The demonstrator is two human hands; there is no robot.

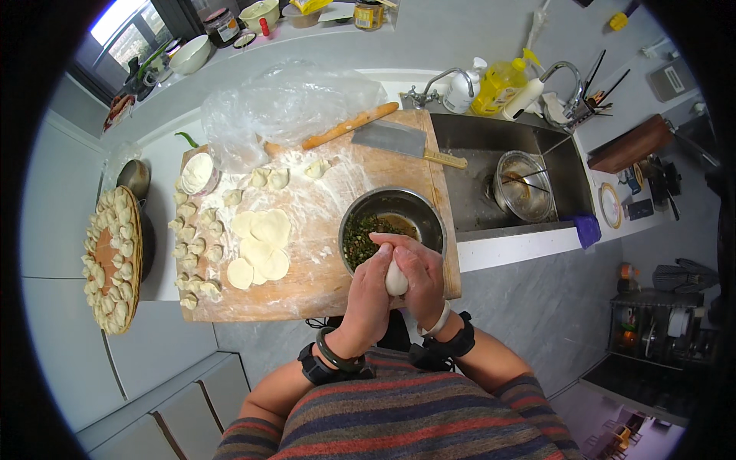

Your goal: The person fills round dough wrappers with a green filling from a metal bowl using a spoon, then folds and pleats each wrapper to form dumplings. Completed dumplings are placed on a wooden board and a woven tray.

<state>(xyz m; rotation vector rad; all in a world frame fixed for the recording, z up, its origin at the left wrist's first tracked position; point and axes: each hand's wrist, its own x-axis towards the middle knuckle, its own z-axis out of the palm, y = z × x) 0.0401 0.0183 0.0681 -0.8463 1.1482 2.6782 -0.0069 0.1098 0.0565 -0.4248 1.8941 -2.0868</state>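
Between my left hand point(368, 293) and my right hand point(422, 276) a pale dumpling point(397, 280) is pressed, the fingers meeting over its top edge. Both hands are above the near rim of a metal bowl point(432, 210), which holds chopped green filling point(359, 236) and some liquid. Flat round dough wrappers point(261, 241) overlap on the floured wooden board point(322, 293), left of the bowl. Folded dumplings point(197, 246) stand in loose rows along the board's left side, several more behind the wrappers. A white bowl of flour point(198, 172) is at the back left.
A cleaver point(391, 138) lies at the board's back right, its handle over the sink edge, beside a wooden rolling pin point(351, 125) and a plastic bag point(287, 103). The sink point(468, 190) holds a metal basin point(523, 195). A round tray of dumplings point(137, 259) stands left.
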